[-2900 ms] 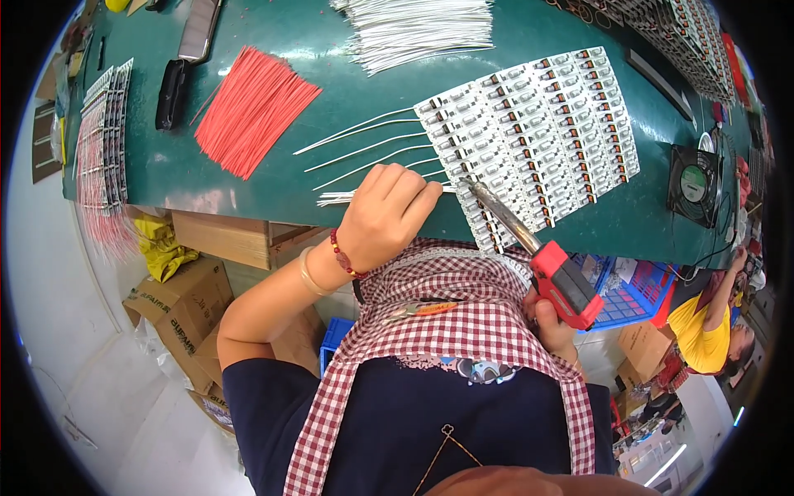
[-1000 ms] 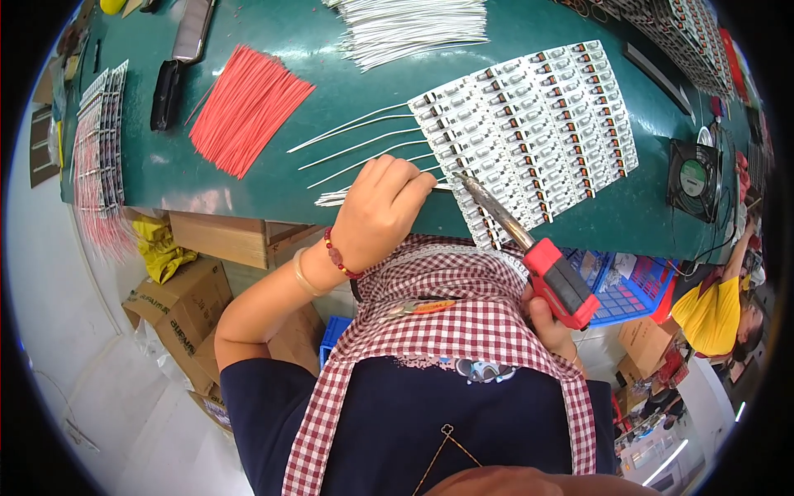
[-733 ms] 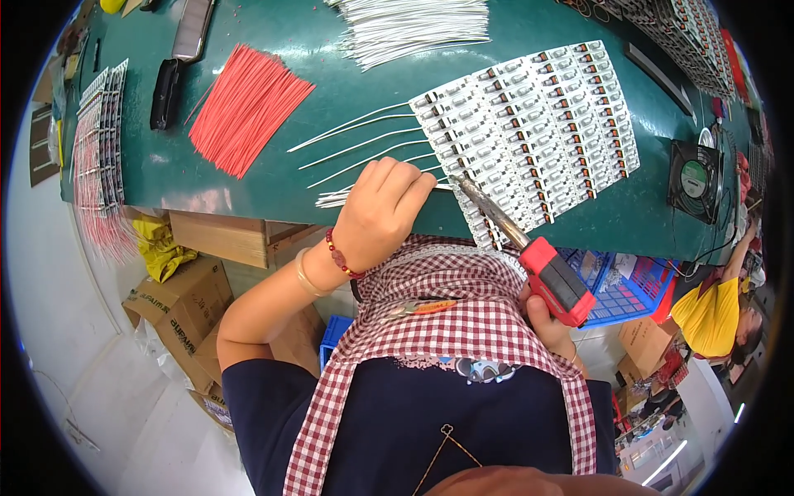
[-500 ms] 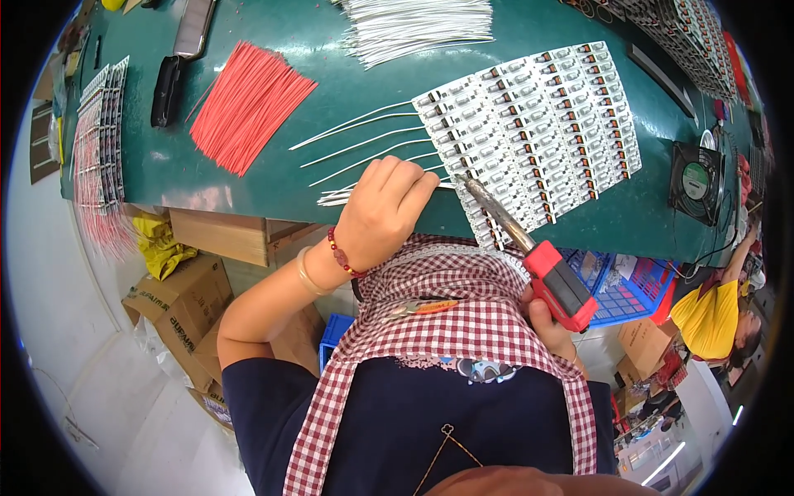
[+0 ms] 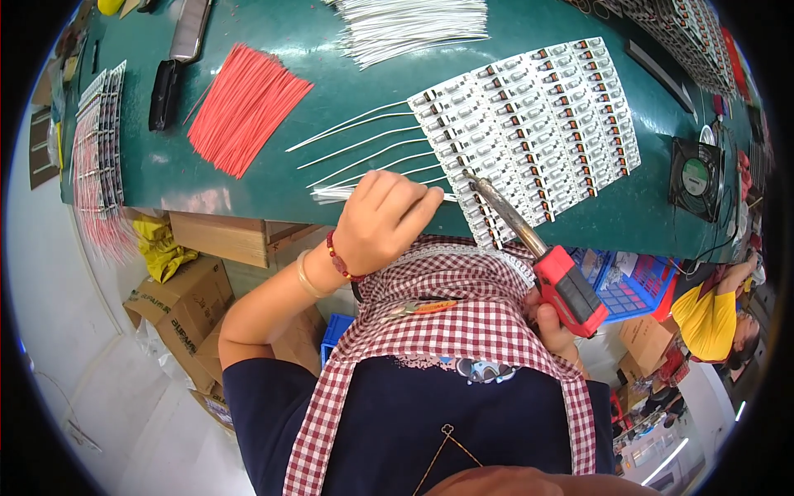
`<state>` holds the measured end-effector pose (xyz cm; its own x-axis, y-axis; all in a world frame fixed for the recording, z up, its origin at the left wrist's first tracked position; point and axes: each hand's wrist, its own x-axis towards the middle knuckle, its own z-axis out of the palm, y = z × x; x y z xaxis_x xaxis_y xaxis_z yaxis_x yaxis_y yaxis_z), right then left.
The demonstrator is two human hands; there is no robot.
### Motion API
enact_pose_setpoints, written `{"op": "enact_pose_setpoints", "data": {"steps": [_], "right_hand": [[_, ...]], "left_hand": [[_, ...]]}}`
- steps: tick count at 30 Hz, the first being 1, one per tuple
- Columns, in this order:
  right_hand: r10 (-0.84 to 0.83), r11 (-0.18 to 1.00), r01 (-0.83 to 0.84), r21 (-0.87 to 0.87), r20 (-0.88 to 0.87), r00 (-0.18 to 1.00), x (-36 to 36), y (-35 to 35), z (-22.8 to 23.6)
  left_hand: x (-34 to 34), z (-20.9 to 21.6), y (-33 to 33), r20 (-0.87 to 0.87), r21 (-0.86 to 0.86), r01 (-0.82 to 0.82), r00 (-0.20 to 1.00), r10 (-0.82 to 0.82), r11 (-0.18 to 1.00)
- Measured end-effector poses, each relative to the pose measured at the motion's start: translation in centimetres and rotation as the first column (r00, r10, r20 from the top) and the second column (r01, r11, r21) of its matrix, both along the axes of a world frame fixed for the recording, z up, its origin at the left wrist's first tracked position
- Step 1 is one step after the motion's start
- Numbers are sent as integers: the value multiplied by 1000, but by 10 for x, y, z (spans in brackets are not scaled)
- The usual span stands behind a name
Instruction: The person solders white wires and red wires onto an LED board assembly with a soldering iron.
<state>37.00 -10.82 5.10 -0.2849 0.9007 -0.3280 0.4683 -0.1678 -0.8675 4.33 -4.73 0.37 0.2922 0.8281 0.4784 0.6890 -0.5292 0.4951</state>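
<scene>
My left hand (image 5: 382,217) is closed in a pinch on white wires (image 5: 332,193) beside the lower left edge of a white circuit board panel (image 5: 571,124). Their loose ends stick out to the left of the hand. Several other white wires (image 5: 351,150) run from the panel's left edge across the table. In my right hand (image 5: 556,332) is a soldering iron (image 5: 572,291) with a red and black handle. Its metal tip points up and left, over the panel's left part near my left fingertips. Whether the tip touches the board I cannot tell. The handle hides most of the right fingers.
On the green table (image 5: 273,186) lie red wires (image 5: 246,107) and a pile of white wires (image 5: 413,29). Wired boards (image 5: 101,149) hang over the left edge. A black fan (image 5: 695,180) stands right, blue baskets (image 5: 633,289) below. Someone in yellow (image 5: 707,321) is far right.
The iron's handle has shifted slightly right and down, and its tip sits a little differently over the panel. My left hand has moved slightly down, still pinching.
</scene>
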Motion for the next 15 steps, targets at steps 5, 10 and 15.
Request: {"op": "enact_pose_setpoints", "data": {"steps": [5,10,15], "right_hand": [[-7,991,0,-132,-51,999,15,-12,-9],[-24,991,19,-132,-41,999,9,-8,-8],[30,999,-31,16,3,1000,2,-3,-7]], "left_hand": [[3,-5,-8,-36,-11,29,999,-29,1000],[4,-8,-8,-47,-13,14,999,-15,1000],[4,-10,-8,-42,-15,14,999,-15,1000]]}}
